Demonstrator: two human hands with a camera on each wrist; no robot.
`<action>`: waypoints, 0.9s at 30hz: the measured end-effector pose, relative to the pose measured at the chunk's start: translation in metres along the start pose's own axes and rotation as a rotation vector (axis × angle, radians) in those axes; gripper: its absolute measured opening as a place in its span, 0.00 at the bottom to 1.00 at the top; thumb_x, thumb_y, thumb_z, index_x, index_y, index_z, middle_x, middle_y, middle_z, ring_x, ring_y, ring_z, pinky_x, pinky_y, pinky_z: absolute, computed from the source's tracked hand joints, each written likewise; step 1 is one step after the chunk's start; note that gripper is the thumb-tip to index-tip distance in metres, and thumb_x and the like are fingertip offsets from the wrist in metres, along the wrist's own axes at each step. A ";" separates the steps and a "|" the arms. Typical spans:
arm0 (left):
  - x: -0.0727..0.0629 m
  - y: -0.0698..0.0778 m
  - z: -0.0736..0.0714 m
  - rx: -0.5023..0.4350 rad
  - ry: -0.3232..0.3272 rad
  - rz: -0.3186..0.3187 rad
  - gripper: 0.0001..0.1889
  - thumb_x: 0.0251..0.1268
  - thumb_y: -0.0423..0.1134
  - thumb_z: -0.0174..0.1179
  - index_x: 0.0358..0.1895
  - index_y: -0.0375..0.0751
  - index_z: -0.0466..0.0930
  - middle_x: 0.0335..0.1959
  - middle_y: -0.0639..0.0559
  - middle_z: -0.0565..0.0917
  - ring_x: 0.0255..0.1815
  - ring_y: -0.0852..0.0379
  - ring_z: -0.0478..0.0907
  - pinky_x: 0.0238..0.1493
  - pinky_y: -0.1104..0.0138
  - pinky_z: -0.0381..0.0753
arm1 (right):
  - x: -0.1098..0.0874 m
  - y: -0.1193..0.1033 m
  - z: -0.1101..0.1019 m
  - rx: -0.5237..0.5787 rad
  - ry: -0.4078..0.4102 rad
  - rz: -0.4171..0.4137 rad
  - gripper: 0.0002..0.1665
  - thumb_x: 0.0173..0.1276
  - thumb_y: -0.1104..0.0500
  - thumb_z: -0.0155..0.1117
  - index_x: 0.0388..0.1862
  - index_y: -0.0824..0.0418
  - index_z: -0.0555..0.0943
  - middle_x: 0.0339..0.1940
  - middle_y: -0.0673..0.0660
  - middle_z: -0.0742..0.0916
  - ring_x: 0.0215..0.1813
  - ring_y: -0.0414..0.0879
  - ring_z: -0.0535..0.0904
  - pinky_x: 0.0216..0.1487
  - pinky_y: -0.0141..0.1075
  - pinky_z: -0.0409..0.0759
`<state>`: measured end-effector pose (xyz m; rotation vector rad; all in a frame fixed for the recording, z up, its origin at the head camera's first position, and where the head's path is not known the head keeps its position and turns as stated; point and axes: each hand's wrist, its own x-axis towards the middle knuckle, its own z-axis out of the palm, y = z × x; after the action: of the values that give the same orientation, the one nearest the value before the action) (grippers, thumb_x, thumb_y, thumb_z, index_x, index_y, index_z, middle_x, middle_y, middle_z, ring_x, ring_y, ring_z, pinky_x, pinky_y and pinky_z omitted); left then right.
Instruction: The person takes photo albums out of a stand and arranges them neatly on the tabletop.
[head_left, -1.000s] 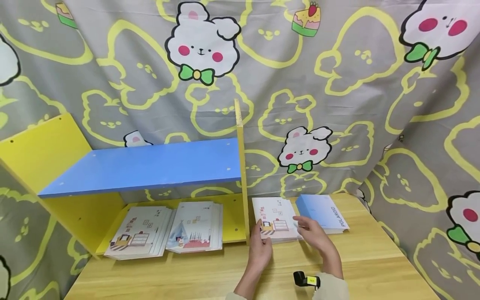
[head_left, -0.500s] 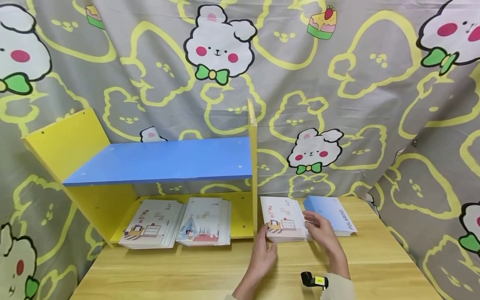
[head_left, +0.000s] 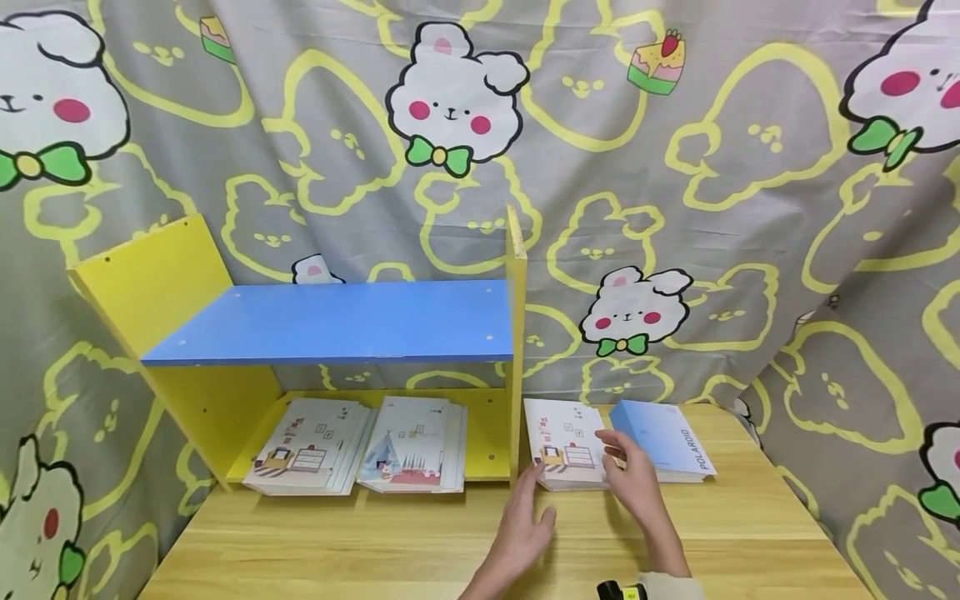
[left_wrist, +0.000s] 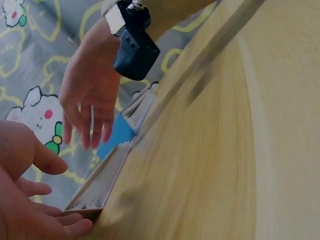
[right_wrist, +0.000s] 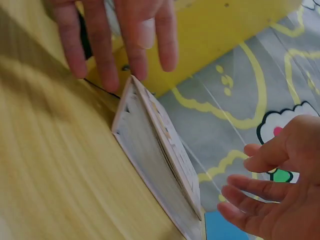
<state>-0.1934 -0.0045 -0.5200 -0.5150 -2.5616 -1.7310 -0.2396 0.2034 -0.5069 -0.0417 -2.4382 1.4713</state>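
A white book (head_left: pixel 564 442) with a drawn room on its cover lies on the table, right of the yellow shelf panel. My left hand (head_left: pixel 521 525) is at its left front corner, fingers loosely extended; in the left wrist view the fingertips of that hand (left_wrist: pixel 25 190) are right at the book's corner. Over the book's right edge is my right hand (head_left: pixel 633 477), its fingers slightly bent. The right wrist view shows a gap between the right hand (right_wrist: pixel 282 185) and the thick book (right_wrist: pixel 155 155). Just right of it lies a blue book (head_left: pixel 660 440) lettered POLAROID.
A shelf with a blue board (head_left: pixel 337 323) and yellow sides stands at left. On its lower board, one pile of white books (head_left: pixel 311 446) lies left of another pile with a tent cover (head_left: pixel 411 446). A patterned curtain (head_left: pixel 465 217) hangs behind the wooden table (head_left: pixel 375 542).
The head view has shifted, so the scene sits further right. My right hand has come away from the book's right edge. The left hand has drawn back slightly towards the front.
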 end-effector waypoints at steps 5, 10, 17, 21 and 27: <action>-0.004 0.001 -0.012 0.020 -0.020 0.009 0.33 0.70 0.28 0.57 0.77 0.39 0.62 0.77 0.35 0.63 0.72 0.30 0.65 0.68 0.35 0.66 | -0.004 -0.004 0.006 0.015 0.006 -0.002 0.22 0.71 0.76 0.54 0.63 0.69 0.78 0.60 0.71 0.82 0.60 0.65 0.80 0.60 0.56 0.81; -0.008 0.002 -0.024 -0.008 -0.044 0.041 0.26 0.71 0.27 0.56 0.72 0.38 0.69 0.71 0.39 0.71 0.67 0.33 0.71 0.66 0.40 0.73 | -0.008 -0.008 0.005 -0.053 0.022 -0.005 0.23 0.71 0.75 0.55 0.63 0.68 0.79 0.59 0.69 0.83 0.60 0.65 0.80 0.57 0.58 0.81; -0.012 0.002 -0.038 -0.031 0.003 0.070 0.22 0.70 0.25 0.57 0.65 0.42 0.76 0.65 0.46 0.78 0.61 0.39 0.76 0.63 0.44 0.78 | -0.007 -0.018 0.007 -0.031 0.007 -0.054 0.22 0.71 0.75 0.56 0.62 0.66 0.80 0.56 0.67 0.85 0.58 0.62 0.82 0.56 0.53 0.83; -0.011 0.003 -0.045 -0.052 0.031 0.103 0.21 0.70 0.25 0.57 0.64 0.40 0.77 0.61 0.44 0.80 0.58 0.41 0.77 0.61 0.51 0.81 | -0.008 -0.024 0.007 0.016 -0.008 -0.063 0.22 0.71 0.77 0.57 0.61 0.67 0.80 0.55 0.68 0.85 0.56 0.61 0.83 0.54 0.44 0.85; -0.011 0.002 -0.055 -0.073 0.058 0.107 0.19 0.71 0.25 0.57 0.62 0.43 0.78 0.58 0.47 0.82 0.57 0.40 0.78 0.61 0.54 0.82 | -0.012 -0.031 0.010 0.078 -0.031 -0.076 0.21 0.72 0.77 0.56 0.61 0.68 0.80 0.55 0.69 0.85 0.56 0.62 0.83 0.50 0.31 0.84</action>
<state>-0.1926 -0.0565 -0.4985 -0.5844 -2.3931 -1.7808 -0.2271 0.1779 -0.4867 0.0898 -2.3757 1.5429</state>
